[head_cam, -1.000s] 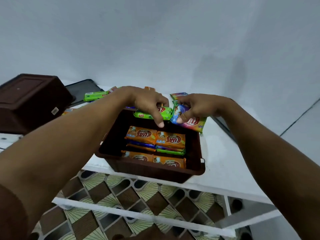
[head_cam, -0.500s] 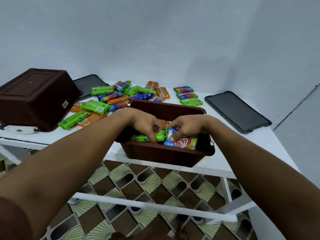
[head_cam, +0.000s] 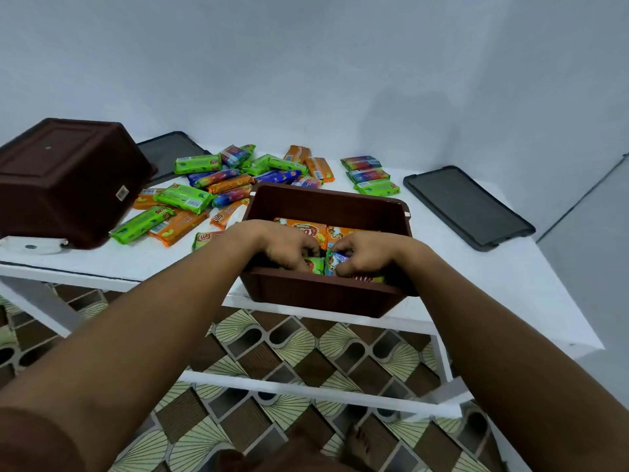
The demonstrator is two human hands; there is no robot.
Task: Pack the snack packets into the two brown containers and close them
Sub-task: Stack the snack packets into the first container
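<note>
White table [head_cam: 102, 258] beneath left hand [head_cam: 286, 247] and right hand [head_cam: 366, 255]; lower rail [head_cam: 306, 390] nearer than both. Green-and-brown patterned floor tiles [head_cam: 289, 349] below, seen through the frame. Pale wall [head_cam: 306, 63] beyond. Small white flat object [head_cam: 32, 245] far left of left hand, at table edge.

There are two brown containers, one open container [head_cam: 326, 298] and one upturned container [head_cam: 68, 178], and two dark grey lids, a left lid [head_cam: 170, 153] and a right lid [head_cam: 466, 206]. Roughly twenty loose snack packets [head_cam: 185, 198] overlap on the one white table [head_cam: 476, 284]. The left hand [head_cam: 286, 245] holds one green packet [head_cam: 316, 265], the right hand [head_cam: 367, 255] one blue packet [head_cam: 336, 261].
</note>
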